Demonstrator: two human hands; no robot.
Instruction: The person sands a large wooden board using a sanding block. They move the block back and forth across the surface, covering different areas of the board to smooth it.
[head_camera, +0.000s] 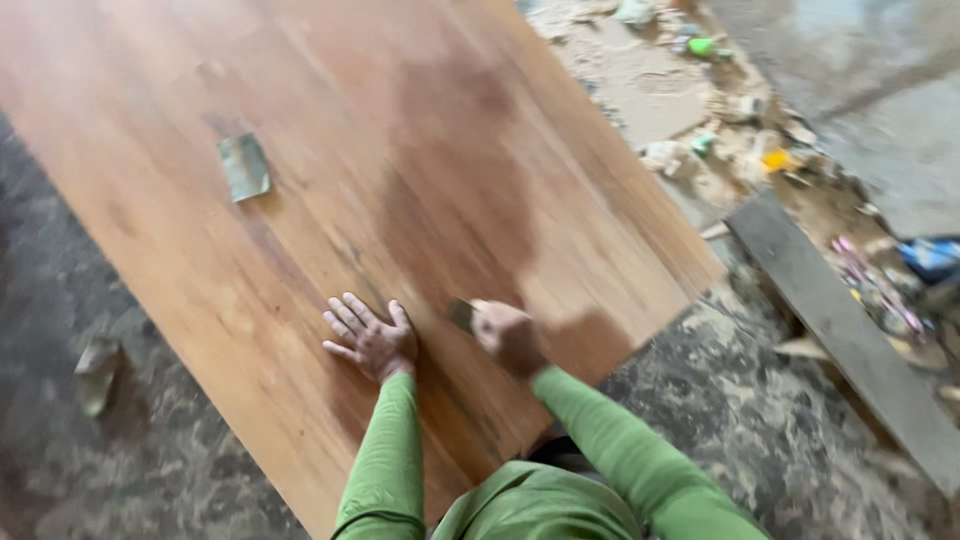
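The large reddish-brown wooden board (330, 200) looks partly worked: a darker patch spreads ahead of the right hand (508, 335), paler wood elsewhere. That hand grips a small, blurred dark pad (461, 314) against the surface. The left hand (370, 338) lies flat beside it, fingers spread. 1 grey-green folded sheet (245, 166) rests well ahead of the left hand.
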